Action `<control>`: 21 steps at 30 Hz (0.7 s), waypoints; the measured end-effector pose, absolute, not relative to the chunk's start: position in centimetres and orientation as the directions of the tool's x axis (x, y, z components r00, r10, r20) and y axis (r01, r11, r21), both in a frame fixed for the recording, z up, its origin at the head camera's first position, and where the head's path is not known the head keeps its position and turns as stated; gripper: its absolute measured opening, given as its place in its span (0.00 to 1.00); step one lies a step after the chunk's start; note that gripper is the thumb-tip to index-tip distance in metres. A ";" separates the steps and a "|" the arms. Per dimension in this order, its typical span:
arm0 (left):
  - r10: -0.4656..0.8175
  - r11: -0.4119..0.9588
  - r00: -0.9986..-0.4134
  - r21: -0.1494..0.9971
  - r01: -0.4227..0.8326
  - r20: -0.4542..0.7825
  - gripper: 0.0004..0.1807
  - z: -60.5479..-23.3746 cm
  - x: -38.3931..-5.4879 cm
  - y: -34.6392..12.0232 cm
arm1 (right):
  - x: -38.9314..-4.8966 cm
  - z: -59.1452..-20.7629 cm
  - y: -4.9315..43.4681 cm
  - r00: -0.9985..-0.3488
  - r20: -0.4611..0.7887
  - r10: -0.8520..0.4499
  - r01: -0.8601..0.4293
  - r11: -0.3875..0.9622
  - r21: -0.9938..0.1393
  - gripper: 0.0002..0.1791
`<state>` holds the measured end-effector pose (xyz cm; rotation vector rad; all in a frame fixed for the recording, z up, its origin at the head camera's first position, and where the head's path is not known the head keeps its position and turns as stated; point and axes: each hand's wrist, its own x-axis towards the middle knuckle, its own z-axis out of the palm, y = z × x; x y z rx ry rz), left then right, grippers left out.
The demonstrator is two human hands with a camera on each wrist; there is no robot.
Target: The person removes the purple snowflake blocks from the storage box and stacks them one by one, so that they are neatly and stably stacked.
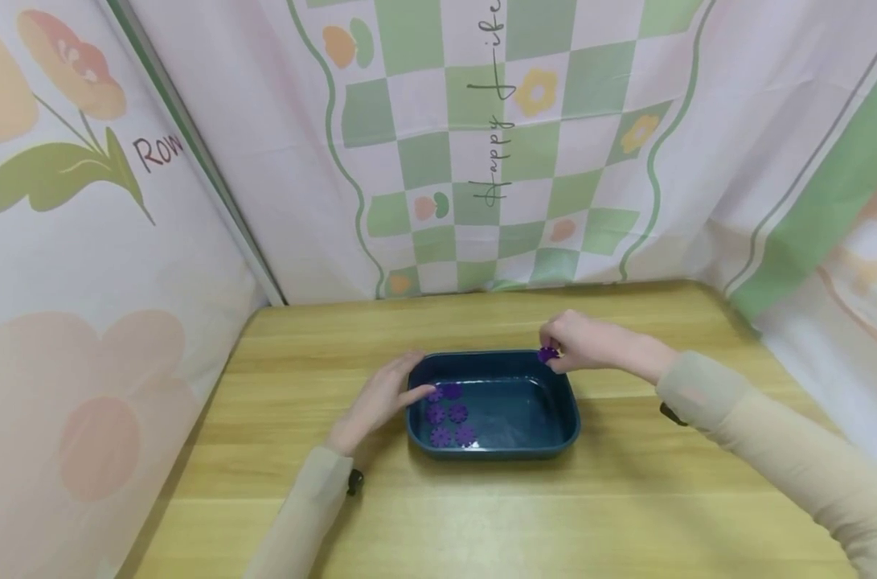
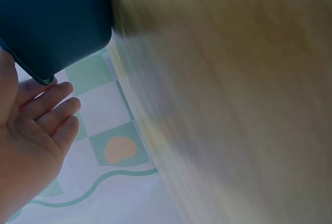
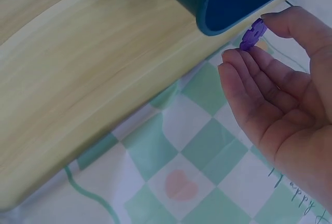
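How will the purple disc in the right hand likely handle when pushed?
The purple disc is probably stiff, looking straight where the right fingers pinch it. Being small and thin, it's likely light. Its notched edge suggests it would roll unevenly, if at all.

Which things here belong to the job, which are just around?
In the job:
blue tub, left hand at its rim
purple piece pinched in right hand
purple pieces inside the tub

Just around:
wooden table
checkered cloth behind
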<state>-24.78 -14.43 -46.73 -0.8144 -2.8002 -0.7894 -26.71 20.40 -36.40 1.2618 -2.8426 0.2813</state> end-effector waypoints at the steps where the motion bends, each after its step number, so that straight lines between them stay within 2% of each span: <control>1: 0.466 0.718 -0.848 0.451 0.530 0.253 0.38 -46.7 -24.8 -14.4 | -26.7 -36.3 20.6 -0.674 0.095 -0.733 -0.737 0.658 -0.155 0.06; 21: 0.468 0.729 -0.854 0.448 0.518 0.226 0.38 -46.5 -24.7 -14.3 | -26.1 -36.7 24.0 -0.737 0.104 -0.668 -0.675 0.719 -0.167 0.04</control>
